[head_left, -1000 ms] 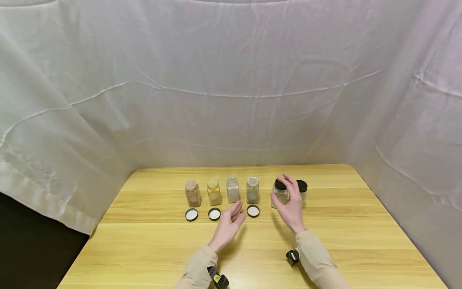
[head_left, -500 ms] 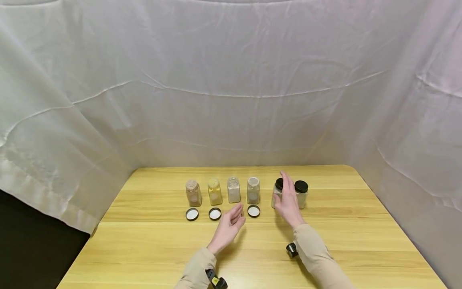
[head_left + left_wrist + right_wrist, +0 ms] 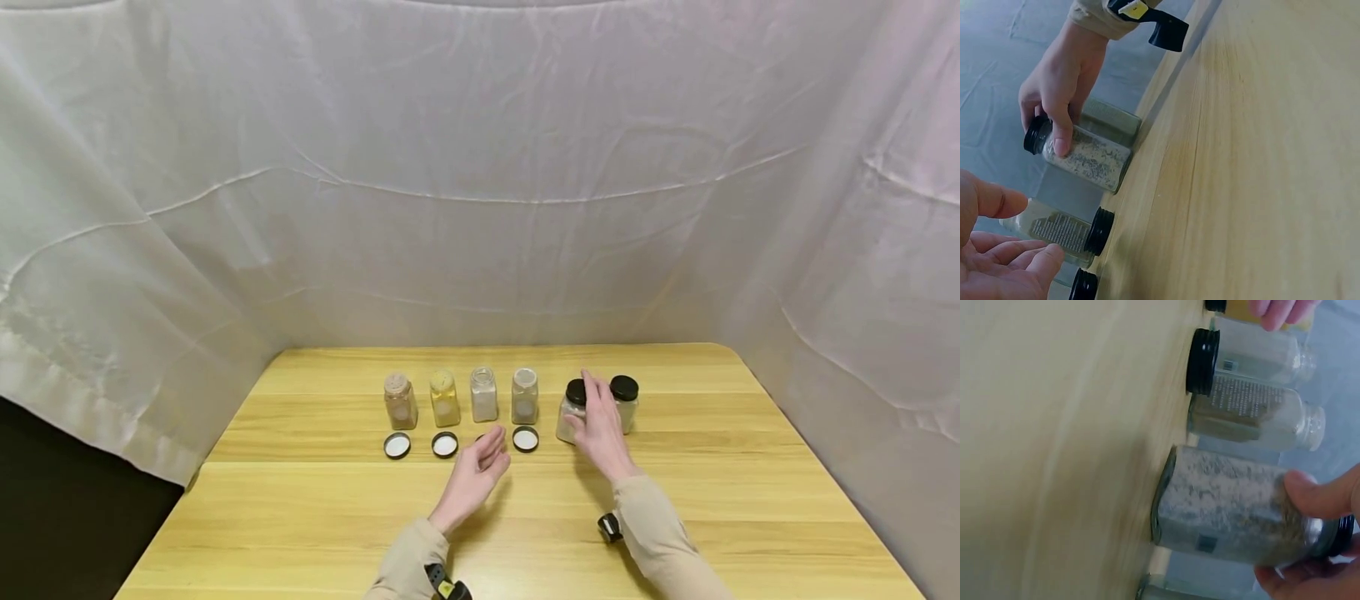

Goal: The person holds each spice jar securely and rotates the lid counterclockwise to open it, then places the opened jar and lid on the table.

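My right hand (image 3: 602, 429) grips a square glass spice jar (image 3: 1229, 506) near its top, below the black lid (image 3: 1036, 134). Grey-white speckled contents show through its glass. Whether its base touches the table, I cannot tell. Close on its right stands another black-lidded jar (image 3: 626, 408). My left hand (image 3: 470, 479) hovers over the table with loosely bent fingers and holds nothing. Ahead of it stand uncapped jars: a brown one (image 3: 401, 404), a yellow one (image 3: 446, 402), a whitish one (image 3: 483, 398) and a grey-brown one (image 3: 525, 400).
Upturned black lids lie before the uncapped jars: a left lid (image 3: 397, 445), a second lid (image 3: 445, 444) and a right lid (image 3: 526, 438). Another lid is mostly hidden behind my left hand. The wooden table (image 3: 525, 533) ends at a grey curtain (image 3: 480, 250).
My right hand has closed on the speckled jar and shifted it slightly left and towards me. The left hand has hardly moved.
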`<state>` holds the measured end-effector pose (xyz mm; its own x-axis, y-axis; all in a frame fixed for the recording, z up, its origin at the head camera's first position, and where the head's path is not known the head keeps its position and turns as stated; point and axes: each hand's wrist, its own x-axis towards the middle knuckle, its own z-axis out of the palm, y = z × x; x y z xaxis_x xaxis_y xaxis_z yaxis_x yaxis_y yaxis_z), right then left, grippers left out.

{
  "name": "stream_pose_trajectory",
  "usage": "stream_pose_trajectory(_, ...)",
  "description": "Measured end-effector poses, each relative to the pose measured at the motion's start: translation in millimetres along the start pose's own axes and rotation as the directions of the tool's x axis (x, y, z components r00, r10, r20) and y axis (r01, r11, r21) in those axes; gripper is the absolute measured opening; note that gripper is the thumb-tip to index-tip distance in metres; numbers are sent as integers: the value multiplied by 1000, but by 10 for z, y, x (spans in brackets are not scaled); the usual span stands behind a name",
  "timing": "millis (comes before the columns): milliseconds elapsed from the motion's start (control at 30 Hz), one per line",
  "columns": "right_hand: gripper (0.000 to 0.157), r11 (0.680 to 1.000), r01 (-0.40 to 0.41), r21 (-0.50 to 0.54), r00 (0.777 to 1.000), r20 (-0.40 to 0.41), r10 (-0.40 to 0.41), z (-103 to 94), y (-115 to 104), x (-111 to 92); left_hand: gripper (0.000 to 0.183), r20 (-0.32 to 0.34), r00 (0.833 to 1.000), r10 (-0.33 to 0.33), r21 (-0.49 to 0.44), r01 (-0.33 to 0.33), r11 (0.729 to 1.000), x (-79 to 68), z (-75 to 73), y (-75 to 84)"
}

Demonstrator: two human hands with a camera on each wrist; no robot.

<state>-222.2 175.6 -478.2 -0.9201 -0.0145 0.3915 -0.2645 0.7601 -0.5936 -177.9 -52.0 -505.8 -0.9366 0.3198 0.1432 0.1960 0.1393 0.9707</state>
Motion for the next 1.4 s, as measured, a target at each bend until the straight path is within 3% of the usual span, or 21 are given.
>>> stream_pose_trajectory(167, 73, 999, 27, 47, 999, 23, -28, -87, 20, -62, 55, -7, 1000, 0, -14, 0, 1000, -16, -2, 2)
stream_pose_trajectory(300, 69, 990, 95, 100, 994, 44, -100, -178, 71, -118, 55, -8, 1000, -1, -25, 1, 1000, -36, -19, 6)
stream_pose_trajectory(433, 71, 970, 144, 197, 979, 117, -169, -228, 131, -150, 56, -14, 1000, -5, -32, 4, 999, -52, -39, 11)
stream_pose_trajectory(567, 74, 954, 103, 283, 961, 217, -168, -260, 146, -173, 56, -17, 1000, -14, -48, 13, 999, -54, -51, 21)
stream_pose_trajectory(767, 71, 950, -43, 309, 941, 333, -66, -262, 103, -213, 57, -33, 999, -15, -75, 13, 997, -45, -60, 37)
stream_pose_trajectory(933, 69, 940, -66, 335, 929, 365, -65, -202, 47, -252, 54, -58, 997, 43, -103, -48, 994, -34, -55, 43)
stream_pose_trajectory(1067, 67, 929, -32, 369, 916, 384, -121, -131, -7, -270, 50, -64, 994, 91, -117, -98, 988, -29, -32, 86)
stream_pose_trajectory(1267, 60, 905, -29, 425, 898, 409, -163, -25, -104, -300, 46, -24, 980, 197, -66, -198, 978, -17, -2, 171)
stream_pose_trajectory(1400, 62, 898, -52, 437, 890, 428, -157, 34, -177, -322, 48, 10, 977, 212, -22, -212, 977, -8, 8, 204)
